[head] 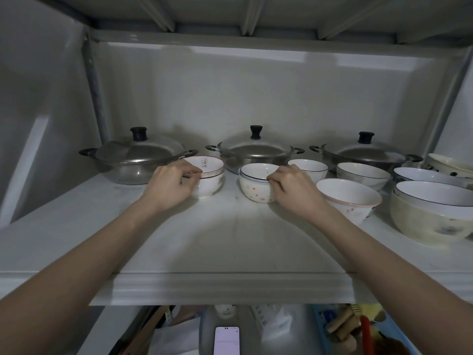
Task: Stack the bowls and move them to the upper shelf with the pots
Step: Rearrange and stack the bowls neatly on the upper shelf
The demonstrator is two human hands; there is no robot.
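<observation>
Two small stacks of white bowls stand on the white upper shelf [230,242], in front of three lidded steel pots. My left hand [170,184] grips the rim of the red-rimmed bowl stack [211,175], which carries a small label inside. My right hand [291,187] pinches the rim of the spotted bowl stack [256,184], whose top bowl has a dark rim. Both stacks rest on the shelf. The left pot [135,160], middle pot [256,152] and right pot [366,155] line the back.
More bowls fill the shelf's right side: a dark-rimmed bowl [308,169], a white stack [362,175], a pink-rimmed bowl [349,198] and large bowls [432,216]. Below the shelf edge lie a phone [227,340], bags and a blue basket [332,326].
</observation>
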